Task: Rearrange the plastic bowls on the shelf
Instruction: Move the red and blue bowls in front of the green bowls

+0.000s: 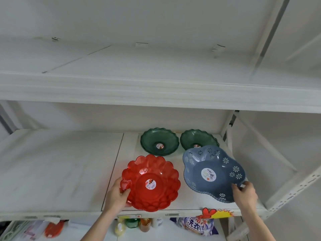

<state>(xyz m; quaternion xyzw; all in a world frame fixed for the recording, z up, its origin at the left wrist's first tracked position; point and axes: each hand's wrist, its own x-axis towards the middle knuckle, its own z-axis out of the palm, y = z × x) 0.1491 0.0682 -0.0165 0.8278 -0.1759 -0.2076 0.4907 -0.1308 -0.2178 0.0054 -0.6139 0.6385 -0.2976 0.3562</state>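
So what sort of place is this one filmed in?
Most likely a shop aisle. The bowls, such as the red bowl and the blue bowl, carry round product stickers, a bright starburst price tag hangs on the white shelf's front edge, and a detergent bag sits below.

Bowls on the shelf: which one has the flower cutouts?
The blue bowl, front right, held by the right hand. The red and both green bowls lack them.

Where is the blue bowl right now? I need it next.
In the head view, the blue bowl sits front right on the shelf, beside the red bowl, held by the right hand.
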